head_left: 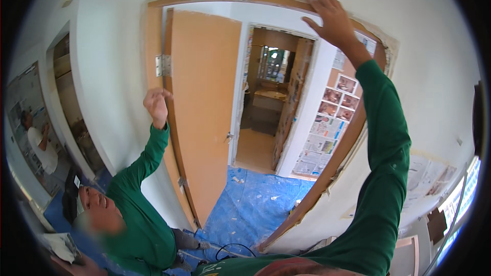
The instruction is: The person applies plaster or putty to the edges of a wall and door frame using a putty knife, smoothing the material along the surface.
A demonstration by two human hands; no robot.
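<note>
My right hand (332,18) is raised to the upper right of the door frame (279,0). Its fingers lie stretched along the top edge, thumb apart, with nothing in them. At the lower left edge, what appears to be my left hand (79,267) grips a pale, crumpled, sheet-like thing (60,247); its kind cannot be made out. A co-worker (138,225) in a green shirt and dark cap stands on my left, one hand (156,105) raised with bent fingers beside the hinge side of the frame. The light-brown door (204,97) hangs ajar there.
Blue plastic sheeting (255,194) covers the floor, with a dark cable (235,247) on it. Through the doorway is a second opening with a mirror (276,64). Newspaper and pictures (327,122) cover part of the right side. Another person (42,145) stands far left.
</note>
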